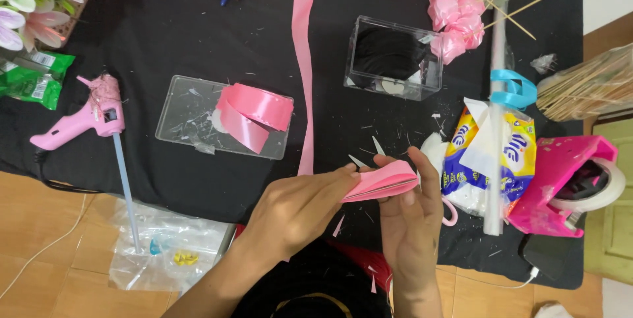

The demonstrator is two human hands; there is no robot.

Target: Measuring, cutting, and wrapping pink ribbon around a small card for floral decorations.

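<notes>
The fingers of the left hand [297, 209] and right hand [409, 216] both pinch a folded stack of pink ribbon [384, 181], held just above the near edge of the black desk [198, 41]. Beyond lie a ribbon roll [254, 115] on a clear lid [181, 110], a clear box [393, 57], and a pink glue gun [86, 117] at left.

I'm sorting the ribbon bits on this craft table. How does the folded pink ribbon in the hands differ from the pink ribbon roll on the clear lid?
The folded pink ribbon is pressed into a flat stack, pinched between the left hand and right hand; the pink ribbon roll curls in a loose open loop and lies untouched on the clear lid. The folded stack looks matte and paler; the roll looks glossier and deeper pink. Both are pink ribbon.
</notes>
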